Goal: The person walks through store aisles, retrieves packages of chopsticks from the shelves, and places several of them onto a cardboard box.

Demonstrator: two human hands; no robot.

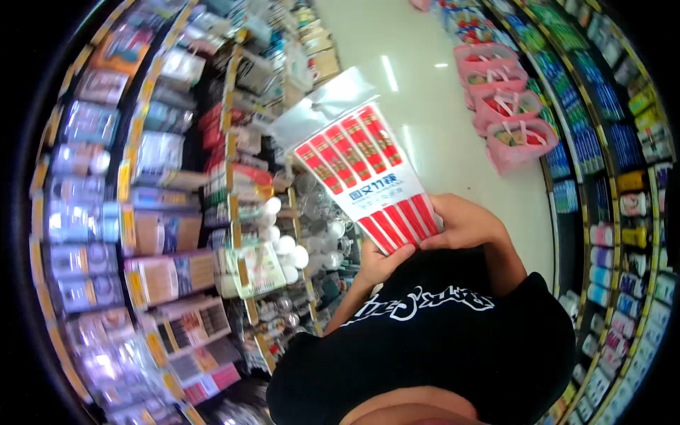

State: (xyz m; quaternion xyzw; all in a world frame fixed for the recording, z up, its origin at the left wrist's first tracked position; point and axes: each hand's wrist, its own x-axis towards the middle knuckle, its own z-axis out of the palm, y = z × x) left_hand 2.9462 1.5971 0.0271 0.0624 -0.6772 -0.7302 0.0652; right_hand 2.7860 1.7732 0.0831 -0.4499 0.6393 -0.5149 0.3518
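A flat clear pack of chopsticks is held up in front of my chest, tilted to the left. It has red strips with gold printing and a white label band with Chinese lettering. My left hand grips its bottom edge, the thumb pressed on the front. My right hand holds the lower right corner, thumb also in front. The fingers behind the pack are partly hidden. A transparent header flap sticks out at the pack's top end.
Tall shelves packed with wrapped goods line the left, with white round items jutting out near my left arm. Pink bags stand along the right shelves. A shiny pale floor runs down the aisle between.
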